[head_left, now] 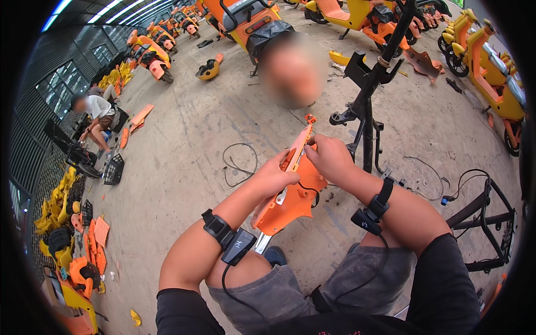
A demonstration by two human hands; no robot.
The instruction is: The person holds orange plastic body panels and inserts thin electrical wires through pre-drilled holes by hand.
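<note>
Between my knees is an orange plastic scooter body panel (286, 215), tilted, with a pale edge and a black cable (312, 194) lying along it. My left hand (277, 174) is closed round the panel's left side, thumb across the top. At the panel's upper right edge my right hand (330, 159) has its fingers bent together in a pinch. What those fingertips grip is too small and hidden to name. Just beyond the panel's far end a small orange piece (310, 118) lies on the floor.
A black scooter frame (365, 111) stands close by on the right; another black frame (483, 223) lies farther right. A loose cable (240, 164) curls on the concrete floor. Orange and yellow scooters (151, 58) line the back. Another person (100, 114) sits at far left near piled yellow panels (56, 204).
</note>
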